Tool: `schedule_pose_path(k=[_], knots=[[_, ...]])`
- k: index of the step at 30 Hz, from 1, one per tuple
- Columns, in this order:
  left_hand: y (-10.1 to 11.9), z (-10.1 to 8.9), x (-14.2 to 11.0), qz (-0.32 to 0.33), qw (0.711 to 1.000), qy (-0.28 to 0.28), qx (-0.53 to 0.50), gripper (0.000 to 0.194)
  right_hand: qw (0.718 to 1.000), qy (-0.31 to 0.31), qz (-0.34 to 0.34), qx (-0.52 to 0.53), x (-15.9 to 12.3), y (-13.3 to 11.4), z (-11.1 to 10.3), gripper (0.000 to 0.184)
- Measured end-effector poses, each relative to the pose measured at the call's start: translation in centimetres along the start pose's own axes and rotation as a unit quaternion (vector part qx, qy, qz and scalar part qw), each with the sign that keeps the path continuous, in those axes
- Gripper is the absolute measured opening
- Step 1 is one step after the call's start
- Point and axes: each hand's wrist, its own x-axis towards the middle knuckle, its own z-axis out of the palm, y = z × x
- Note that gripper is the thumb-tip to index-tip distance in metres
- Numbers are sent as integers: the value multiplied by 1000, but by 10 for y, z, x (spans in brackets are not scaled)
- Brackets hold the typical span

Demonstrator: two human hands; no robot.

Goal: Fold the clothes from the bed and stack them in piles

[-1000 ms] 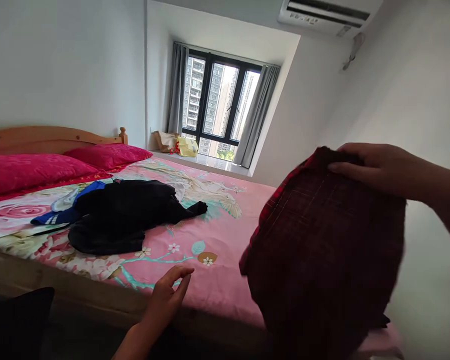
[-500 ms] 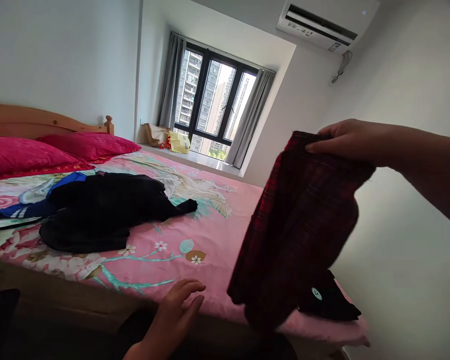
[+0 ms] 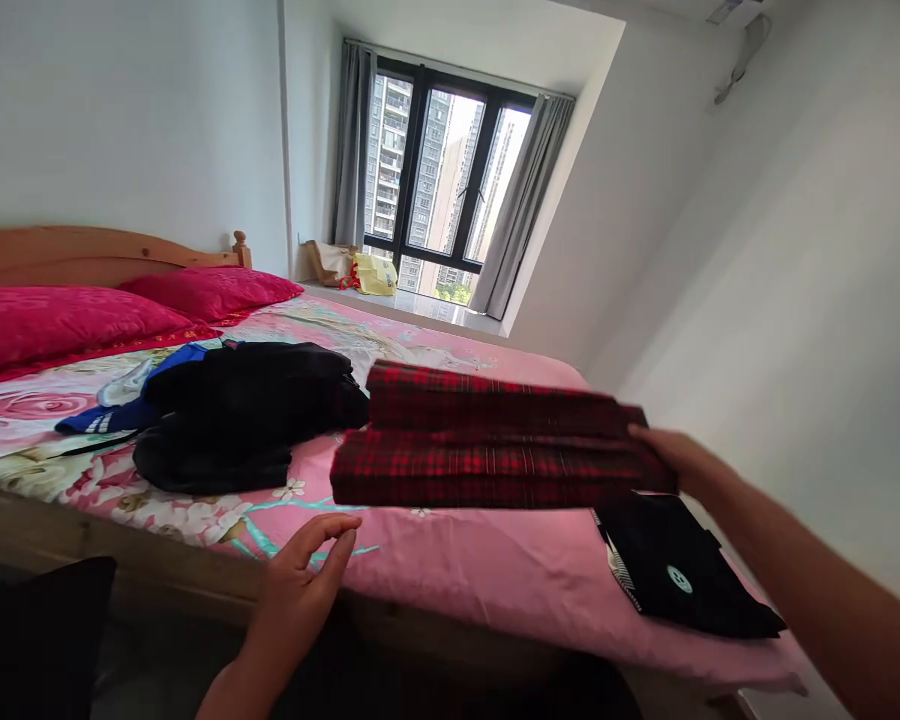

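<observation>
My right hand (image 3: 671, 455) is closed on one end of a red and dark plaid garment (image 3: 480, 465). The cloth stretches left from my fingers across the bed in two long folds; I cannot tell whether it is trousers or a skirt. My left hand (image 3: 304, 570) is below the garment's left end by the bed's front edge, holding nothing, its fingers bent and apart from the thumb. Nearer the right end of the bed lies a folded black garment (image 3: 671, 565) with a small round pale print, partly below the plaid cloth.
A heap of black clothing (image 3: 247, 410) lies on the left of the floral pink bedsheet (image 3: 480, 570), with a blue garment (image 3: 120, 415) beside it. Red pillows (image 3: 217, 290) rest by the wooden headboard (image 3: 105, 245). Bags (image 3: 375, 275) stand on the windowsill.
The plaid garment, hanging down from my right hand before, is now spread leftward over the bed. My right hand has moved lower, and my left hand has shifted left. The view has turned slightly.
</observation>
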Motion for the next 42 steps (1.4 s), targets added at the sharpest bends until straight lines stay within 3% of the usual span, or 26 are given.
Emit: schedule_pose_path(k=[3, 6, 9, 13, 17, 22, 25, 27, 30, 33, 38, 42], knots=[[-8, 14, -5, -15, 995, -97, 26, 27, 995, 29, 93, -5, 18, 120, 1, 13], [-17, 27, -12, -23, 981, -186, 58, 29, 990, 35, 138, 20, 27, 206, -1, 16], [-23, 42, -22, -21, 967, -237, 90, 28, 987, 16, 139, 76, 36, 250, -7, 14], [-20, 72, -40, -8, 956, -274, 108, 26, 981, -43, 122, 147, 46, 269, -19, 27], [0, 121, -49, 52, 933, -331, 132, 32, 973, -68, 115, 190, 46, 271, -24, 40], [30, 206, -41, 136, 877, -422, 181, 77, 960, -66, 117, 245, 38, 255, -22, 42], [27, 251, -43, 109, 864, -450, 200, 96, 954, -71, 105, 271, 27, 232, -21, 40], [17, 269, -50, 86, 859, -465, 195, 102, 952, -81, 92, 280, 17, 211, -18, 39], [3, 275, -63, 89, 875, -447, 166, 103, 949, -117, 64, 284, 1, 171, 0, 41], [4, 263, -75, 71, 901, -402, 143, 98, 947, -158, 29, 278, -11, 130, 39, 47], [1, 242, -110, 53, 914, -375, 145, 87, 949, -188, -25, 253, -22, 92, 150, 54], [-38, 234, -142, 117, 928, -330, 130, 74, 956, -217, -17, 198, -32, 99, 227, 59]])
